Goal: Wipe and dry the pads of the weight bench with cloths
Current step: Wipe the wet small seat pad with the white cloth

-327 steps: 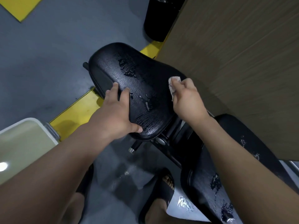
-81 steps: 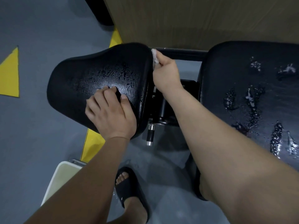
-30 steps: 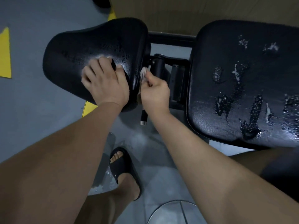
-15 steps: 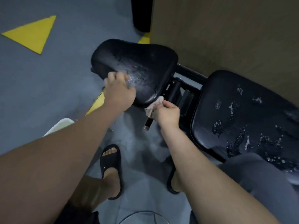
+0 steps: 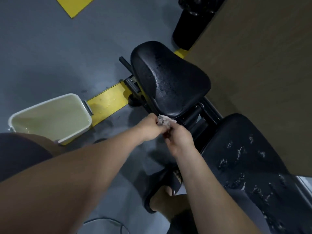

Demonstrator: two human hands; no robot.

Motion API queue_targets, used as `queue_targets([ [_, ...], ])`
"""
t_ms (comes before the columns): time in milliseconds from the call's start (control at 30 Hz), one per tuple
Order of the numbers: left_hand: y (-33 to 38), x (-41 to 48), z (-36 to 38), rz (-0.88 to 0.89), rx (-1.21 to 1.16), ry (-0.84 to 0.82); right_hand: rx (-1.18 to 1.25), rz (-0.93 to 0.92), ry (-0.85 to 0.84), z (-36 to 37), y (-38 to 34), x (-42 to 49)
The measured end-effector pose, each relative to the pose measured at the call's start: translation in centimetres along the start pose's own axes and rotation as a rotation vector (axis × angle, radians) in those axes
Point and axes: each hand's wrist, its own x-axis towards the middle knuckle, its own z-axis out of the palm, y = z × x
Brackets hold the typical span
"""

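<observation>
Both hands meet over a small, crumpled pale cloth (image 5: 166,121), holding it in the air just below the near edge of the seat pad (image 5: 168,81). The left hand (image 5: 148,129) comes in from the left with its fingers curled, pinching the cloth's left side. The right hand (image 5: 179,139) comes in from below, and its fingers are closed around the cloth's lower part. The cloth sits so close to the seat pad's near edge that I cannot tell whether it touches it.

The seat pad is black and rounded, and it glistens with a thin film of droplets across its middle. To its right, past a gap where the black frame (image 5: 202,115) shows, lies the larger back pad (image 5: 253,174). This pad is also black and carries scattered patches of white foam and water.

A pale tub (image 5: 76,135) holding yellowish liquid stands on the grey floor (image 5: 42,56) to the left, well apart from the hands. Beside it a yellow stripe (image 5: 108,102) runs across the floor towards the frame, with a few drops on it. A wooden panel (image 5: 261,65) fills the upper right, and a black bin (image 5: 190,26) stands against its edge. Below the hands, a foot in a black sandal (image 5: 160,183) is planted on the floor beside the back pad.
</observation>
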Motion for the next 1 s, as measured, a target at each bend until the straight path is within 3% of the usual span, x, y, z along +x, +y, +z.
queue_targets([
  [100,0.1,1.0,0.9,-0.053,-0.148,0.147,-0.2,0.04,0.015,-1.0,-0.4,0.5],
  [200,-0.6,1.2,1.6,-0.059,-0.338,0.228,-0.495,-0.102,0.095,-1.4,-1.1,1.2],
  [333,-1.0,1.9,1.0,-0.046,-0.686,0.413,-0.968,-0.545,0.197,-1.5,-3.1,0.5],
  [433,-0.4,3.1,-0.5,-0.021,-0.781,0.491,-1.249,-1.067,0.094,-0.8,-4.3,0.7],
  [533,-0.5,2.0,0.1,0.019,-0.787,0.436,-1.423,-1.314,0.01,0.5,-5.1,3.1],
  [667,-0.9,-0.2,3.5,0.073,-0.615,0.339,-1.44,-1.339,0.0,2.4,-6.4,5.3],
  [767,-0.2,1.5,2.7,0.013,-0.711,0.413,-1.415,-1.259,-0.067,3.7,-6.6,6.2],
  [867,0.2,3.7,0.3,-0.04,-0.711,0.485,-1.365,-1.272,0.034,4.5,-6.0,7.0],
  [1000,-0.1,5.4,-1.7,-0.013,-0.534,0.508,-1.39,-1.283,0.145,4.8,-5.1,7.6],
])
